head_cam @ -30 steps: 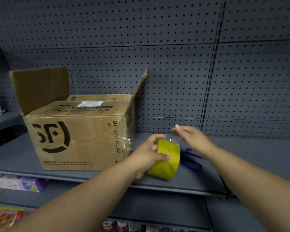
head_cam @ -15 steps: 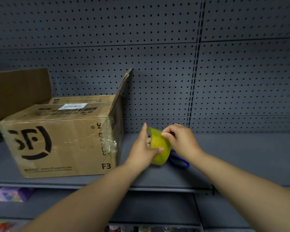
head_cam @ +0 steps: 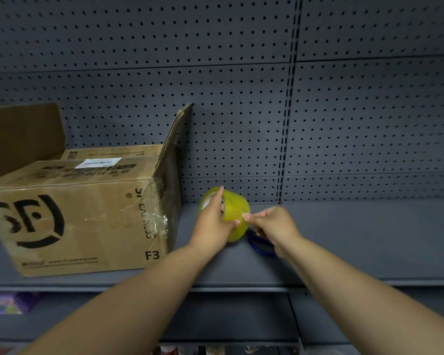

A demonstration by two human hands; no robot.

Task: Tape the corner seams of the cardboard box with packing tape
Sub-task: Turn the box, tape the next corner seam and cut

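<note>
The left hand (head_cam: 212, 221) has its grip closed around the yellow-green roll of packing tape (head_cam: 235, 213), held above the shelf (head_cam: 356, 239). The right hand (head_cam: 274, 224) pinches at the roll's outer face. The cardboard box (head_cam: 82, 216) sits just left, flaps up; bare shelf extends rightward.

- Cardboard box (head_cam: 69, 219) on the shelf (head_cam: 356, 239), at its left end, back against the pegboard wall (head_cam: 241, 98).
- Right of the cardboard box, above the shelf: tape roll (head_cam: 235, 213), between left hand (head_cam: 212, 225) and right hand (head_cam: 273, 224).
- Just right of the tape roll, behind the right hand, on the shelf: scissors (head_cam: 260, 245).
- Below the shelf, under the cardboard box: packaged goods (head_cam: 8, 302).
</note>
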